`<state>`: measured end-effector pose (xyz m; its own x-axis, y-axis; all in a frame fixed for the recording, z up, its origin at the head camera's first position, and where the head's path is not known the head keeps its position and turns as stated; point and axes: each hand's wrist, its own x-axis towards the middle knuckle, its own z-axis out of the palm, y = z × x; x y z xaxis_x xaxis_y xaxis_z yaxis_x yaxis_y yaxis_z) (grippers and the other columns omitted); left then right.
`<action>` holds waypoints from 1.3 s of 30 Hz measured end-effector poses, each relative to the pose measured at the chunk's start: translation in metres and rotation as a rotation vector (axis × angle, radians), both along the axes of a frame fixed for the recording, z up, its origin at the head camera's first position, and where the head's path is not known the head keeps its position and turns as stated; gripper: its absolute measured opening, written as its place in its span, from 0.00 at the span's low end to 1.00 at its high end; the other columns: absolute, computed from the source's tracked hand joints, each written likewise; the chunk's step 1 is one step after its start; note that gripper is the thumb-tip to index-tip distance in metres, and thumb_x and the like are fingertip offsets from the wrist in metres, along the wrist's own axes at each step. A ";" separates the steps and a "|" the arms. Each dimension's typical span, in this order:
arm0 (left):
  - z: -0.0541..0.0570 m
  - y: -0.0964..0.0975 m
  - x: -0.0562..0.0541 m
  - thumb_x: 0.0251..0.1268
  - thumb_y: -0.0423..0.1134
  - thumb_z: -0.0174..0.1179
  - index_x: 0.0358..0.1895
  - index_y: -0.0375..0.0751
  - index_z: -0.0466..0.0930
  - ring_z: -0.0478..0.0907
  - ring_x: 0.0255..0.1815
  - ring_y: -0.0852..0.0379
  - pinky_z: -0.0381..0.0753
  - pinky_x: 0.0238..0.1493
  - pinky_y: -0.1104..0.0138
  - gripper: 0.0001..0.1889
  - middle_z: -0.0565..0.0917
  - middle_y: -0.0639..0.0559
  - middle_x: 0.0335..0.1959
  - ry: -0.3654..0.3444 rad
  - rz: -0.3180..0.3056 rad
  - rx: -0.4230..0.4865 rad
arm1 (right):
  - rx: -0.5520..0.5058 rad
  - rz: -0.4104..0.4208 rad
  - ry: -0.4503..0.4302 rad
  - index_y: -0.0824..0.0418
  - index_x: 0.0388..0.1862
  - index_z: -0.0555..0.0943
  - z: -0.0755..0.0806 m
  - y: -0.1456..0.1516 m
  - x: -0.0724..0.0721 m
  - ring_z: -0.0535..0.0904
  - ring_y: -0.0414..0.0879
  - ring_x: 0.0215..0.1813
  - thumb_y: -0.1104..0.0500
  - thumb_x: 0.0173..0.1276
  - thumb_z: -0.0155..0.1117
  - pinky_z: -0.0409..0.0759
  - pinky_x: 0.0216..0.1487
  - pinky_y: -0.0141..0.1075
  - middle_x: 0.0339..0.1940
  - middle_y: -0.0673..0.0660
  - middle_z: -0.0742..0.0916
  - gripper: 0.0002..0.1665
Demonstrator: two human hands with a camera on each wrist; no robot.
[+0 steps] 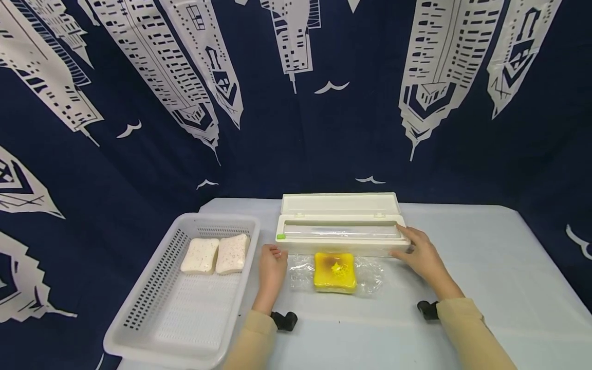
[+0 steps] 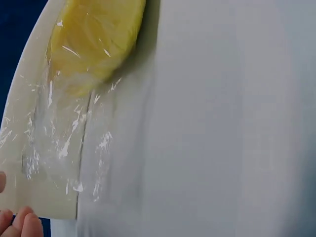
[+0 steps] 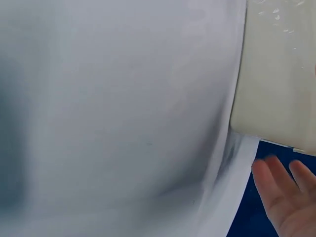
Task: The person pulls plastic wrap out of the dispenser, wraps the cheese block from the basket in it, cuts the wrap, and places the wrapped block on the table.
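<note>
A cream cling-film dispenser box (image 1: 342, 248) stands with its lid tilted back, a roll of clear film (image 1: 339, 231) inside. In front lies a yellow toast-shaped piece (image 1: 335, 272) with a browned top, covered by clear film (image 1: 302, 271) that spreads out on both sides. My left hand (image 1: 273, 272) is beside the dispenser's front left corner, fingers loosely bent, holding nothing; its fingertips (image 2: 29, 224) show in the left wrist view. At the dispenser's right end is my right hand (image 1: 423, 257), thumb low at the front, fingers (image 3: 281, 177) apart; contact is unclear.
A white perforated basket (image 1: 185, 318) stands at the left with two pale, speckled bread-like slices (image 1: 200, 256) inside. The white-covered table (image 1: 370, 334) ends at a dark blue curtain (image 1: 314, 144) printed with buildings. A green slider (image 1: 281, 236) sits on the dispenser's left edge.
</note>
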<state>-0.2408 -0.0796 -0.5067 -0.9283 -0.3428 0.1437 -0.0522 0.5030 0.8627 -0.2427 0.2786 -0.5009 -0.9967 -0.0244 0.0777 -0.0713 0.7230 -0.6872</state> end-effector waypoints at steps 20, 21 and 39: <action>-0.014 0.016 -0.006 0.55 0.36 0.73 0.40 0.36 0.78 0.78 0.33 0.53 0.77 0.39 0.65 0.15 0.84 0.44 0.29 0.067 0.021 0.163 | 0.240 -0.039 0.658 0.61 0.27 0.84 -0.011 -0.033 0.014 0.65 0.69 0.67 0.70 0.44 0.80 0.66 0.58 0.66 0.58 0.66 0.79 0.13; -0.014 0.015 -0.005 0.56 0.35 0.72 0.40 0.37 0.79 0.78 0.33 0.53 0.77 0.40 0.64 0.12 0.84 0.45 0.29 0.076 0.003 0.143 | 0.254 -0.034 0.673 0.61 0.26 0.84 -0.011 -0.034 0.015 0.66 0.69 0.66 0.70 0.44 0.79 0.67 0.58 0.66 0.56 0.66 0.80 0.12; -0.009 0.008 0.012 0.58 0.32 0.69 0.34 0.42 0.86 0.76 0.42 0.49 0.75 0.44 0.60 0.03 0.85 0.47 0.36 0.142 -0.106 -0.153 | 0.369 0.081 0.664 0.62 0.36 0.83 -0.002 -0.052 0.014 0.73 0.56 0.45 0.68 0.48 0.78 0.67 0.42 0.47 0.39 0.58 0.82 0.15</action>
<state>-0.2288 -0.0715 -0.5159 -0.9247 -0.2086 0.3184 0.1244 0.6249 0.7707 -0.2285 0.2262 -0.5033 -0.7378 -0.2361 0.6323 -0.4476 0.8723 -0.1966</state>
